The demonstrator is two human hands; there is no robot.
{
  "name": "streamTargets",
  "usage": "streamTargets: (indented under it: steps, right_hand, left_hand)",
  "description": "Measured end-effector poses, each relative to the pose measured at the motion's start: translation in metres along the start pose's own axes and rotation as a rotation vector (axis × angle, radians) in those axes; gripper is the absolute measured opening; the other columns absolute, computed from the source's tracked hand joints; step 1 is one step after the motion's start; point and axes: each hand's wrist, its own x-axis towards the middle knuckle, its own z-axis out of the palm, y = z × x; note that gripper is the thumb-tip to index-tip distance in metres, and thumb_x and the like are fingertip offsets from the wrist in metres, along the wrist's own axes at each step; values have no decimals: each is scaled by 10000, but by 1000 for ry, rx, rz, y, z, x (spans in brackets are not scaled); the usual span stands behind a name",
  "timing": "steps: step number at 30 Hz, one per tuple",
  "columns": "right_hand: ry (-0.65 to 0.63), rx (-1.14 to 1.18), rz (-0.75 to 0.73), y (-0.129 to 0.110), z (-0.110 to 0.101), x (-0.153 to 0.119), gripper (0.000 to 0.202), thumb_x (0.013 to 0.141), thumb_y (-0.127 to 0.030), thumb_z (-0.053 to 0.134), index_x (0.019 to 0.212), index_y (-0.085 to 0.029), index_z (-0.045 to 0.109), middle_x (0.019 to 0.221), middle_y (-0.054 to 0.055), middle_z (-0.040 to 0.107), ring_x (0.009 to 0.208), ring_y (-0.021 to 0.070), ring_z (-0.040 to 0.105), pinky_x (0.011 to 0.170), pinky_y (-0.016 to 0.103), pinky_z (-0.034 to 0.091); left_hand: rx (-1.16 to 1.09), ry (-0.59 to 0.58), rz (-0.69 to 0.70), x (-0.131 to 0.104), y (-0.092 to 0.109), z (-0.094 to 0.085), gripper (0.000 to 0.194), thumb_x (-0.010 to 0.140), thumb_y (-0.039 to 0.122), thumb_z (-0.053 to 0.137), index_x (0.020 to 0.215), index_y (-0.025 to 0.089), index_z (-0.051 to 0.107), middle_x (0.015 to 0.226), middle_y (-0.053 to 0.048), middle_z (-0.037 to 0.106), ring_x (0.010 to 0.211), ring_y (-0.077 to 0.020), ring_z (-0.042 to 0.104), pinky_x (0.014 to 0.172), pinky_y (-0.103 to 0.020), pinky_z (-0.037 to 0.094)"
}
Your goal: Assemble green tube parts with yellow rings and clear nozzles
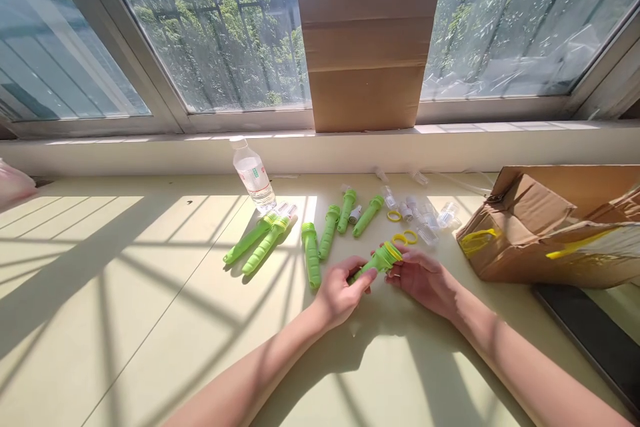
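My left hand (345, 290) is wrapped around a green ridged plastic handle (373, 263), which tilts up to the right. A yellow ring (393, 251) sits at the handle's wide end, and the fingers of my right hand (425, 280) pinch it there. Just beyond lie two loose yellow rings (405, 237), with another yellow ring (394, 215) farther back. More green handles stand or lean to the left, among them a nearby green handle (311, 255). Two green handles with clear tips, including this front one (266, 245), lie farther left.
Clear plastic pieces (425, 217) are heaped behind my right hand. A water bottle (253, 175) stands at the back left. An open cardboard box (520, 260) and a dark flat object (585, 340) are on the right. A window sill (240, 157) runs behind the table.
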Motion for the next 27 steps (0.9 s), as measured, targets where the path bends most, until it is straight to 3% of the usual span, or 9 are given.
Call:
streamTargets:
  steps: [8,14,22,27]
  right_hand:
    - [-14,-17,-6,1,-1,-1,211,842,-276,667,1032,-236,749,1095,55,749,815,176,650,812,319,515]
    - [-54,25,34,0,-2,-2,342,834,-252,647,1168,-265,719,1170,52,739,835,173,674,849,346,506]
    - [-32,39,-2,2,-1,0,295,828,-255,638,1103,-257,746,1106,52,761,882,197,681,868,373,509]
    - [15,54,1,3,0,1,309,827,-251,654,1125,-259,736,1118,52,760,866,183,682,836,337,518]
  left_hand:
    - [-79,-76,-16,1,-3,-1,440,884,596,549,753,175,550,584,28,531,409,-78,416,416,-233,311]
    - [-86,-123,-30,1,-4,-2,479,901,633,507,749,180,540,547,35,522,372,-72,384,390,-233,286]
    - [35,31,48,1,-5,4,236,826,395,679,890,186,589,617,42,585,557,-117,507,548,-247,380]
    - [142,150,116,2,-8,5,222,829,395,683,833,173,678,761,-25,690,727,-179,600,685,-299,444]
